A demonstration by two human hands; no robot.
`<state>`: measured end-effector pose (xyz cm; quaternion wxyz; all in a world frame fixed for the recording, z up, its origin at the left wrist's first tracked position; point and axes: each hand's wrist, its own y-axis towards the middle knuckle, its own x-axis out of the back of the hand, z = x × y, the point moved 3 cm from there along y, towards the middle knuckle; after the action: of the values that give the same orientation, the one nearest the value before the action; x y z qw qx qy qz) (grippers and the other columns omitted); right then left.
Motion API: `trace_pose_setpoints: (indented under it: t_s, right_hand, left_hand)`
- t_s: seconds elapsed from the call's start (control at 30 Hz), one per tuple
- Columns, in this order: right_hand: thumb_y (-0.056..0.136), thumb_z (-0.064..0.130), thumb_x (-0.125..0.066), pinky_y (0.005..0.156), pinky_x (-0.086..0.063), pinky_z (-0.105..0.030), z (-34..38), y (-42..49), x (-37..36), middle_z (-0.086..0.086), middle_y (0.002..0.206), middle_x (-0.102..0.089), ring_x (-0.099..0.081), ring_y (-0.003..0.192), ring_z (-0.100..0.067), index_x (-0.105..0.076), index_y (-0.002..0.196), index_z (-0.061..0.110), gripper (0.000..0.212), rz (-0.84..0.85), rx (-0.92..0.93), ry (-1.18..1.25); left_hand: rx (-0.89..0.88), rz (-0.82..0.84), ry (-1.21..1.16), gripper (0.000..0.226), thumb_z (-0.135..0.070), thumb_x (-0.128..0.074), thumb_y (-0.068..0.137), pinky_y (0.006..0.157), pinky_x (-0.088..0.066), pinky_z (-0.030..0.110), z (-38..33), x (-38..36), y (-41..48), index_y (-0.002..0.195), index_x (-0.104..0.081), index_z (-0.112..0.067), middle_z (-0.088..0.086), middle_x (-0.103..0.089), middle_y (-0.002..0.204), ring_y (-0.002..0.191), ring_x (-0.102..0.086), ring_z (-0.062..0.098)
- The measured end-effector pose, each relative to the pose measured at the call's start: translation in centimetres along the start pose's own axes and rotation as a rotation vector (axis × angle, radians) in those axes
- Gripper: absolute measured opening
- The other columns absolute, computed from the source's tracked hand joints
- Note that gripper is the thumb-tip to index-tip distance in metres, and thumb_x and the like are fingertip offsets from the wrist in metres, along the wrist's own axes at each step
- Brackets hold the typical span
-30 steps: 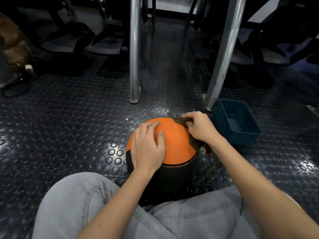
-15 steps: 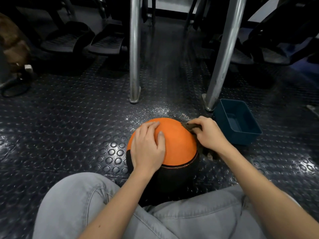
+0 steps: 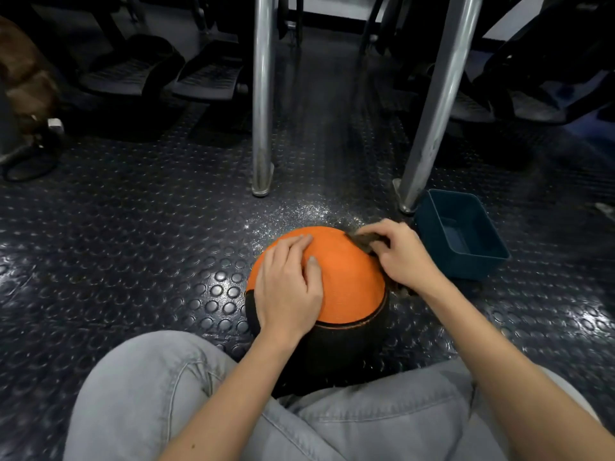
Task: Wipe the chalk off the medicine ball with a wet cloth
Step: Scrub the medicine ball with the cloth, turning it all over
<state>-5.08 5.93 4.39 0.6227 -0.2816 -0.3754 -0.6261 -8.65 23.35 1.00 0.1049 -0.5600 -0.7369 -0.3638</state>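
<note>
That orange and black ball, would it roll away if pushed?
Likely yes: the medicine ball is round, and the left hand lies flat on it, apparently steadying it. Its rough-looking surface probably is not slippery. The studded floor might slow it somewhat.

ball 1 | cloth 1 | tub 1 | poles 2

Open floor left of ball; blue bin blocks right, two metal legs behind.
</note>
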Motion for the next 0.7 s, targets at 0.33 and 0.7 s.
trace_pose_setpoints:
  t_s: [0.33, 0.7]
  right_hand:
    - [0.088, -0.006, -0.046, 0.1, -0.04, -0.041, 0.3, 2.7, -0.1, -0.004, 0.112, -0.062, -0.051, 0.112, -0.025, -0.068, 0.109, 0.018, 0.039, 0.066, 0.007, -0.001]
    - [0.085, -0.007, -0.043, 0.102, -0.039, -0.038, 0.2, 3.8, -1.2, -0.005, 0.115, -0.061, -0.05, 0.114, -0.028, -0.065, 0.116, 0.016, 0.045, 0.112, 0.05, -0.148]
  left_hand:
    - [0.002, 0.027, -0.006, 0.057, -0.044, -0.026, 0.087, 0.098, -0.034, 0.028, -0.1, 0.1, -0.1, 0.124, -0.06, -0.016, -0.009, -0.057, 0.123, 0.114, -0.039, 0.003]
    - [0.108, 0.067, -0.149, 0.053, -0.043, -0.045, 0.083, 0.089, -0.029, 0.015, 0.8, 0.9, -0.1, 0.132, -0.044, -0.021, -0.018, -0.043, 0.116, 0.108, -0.039, -0.003]
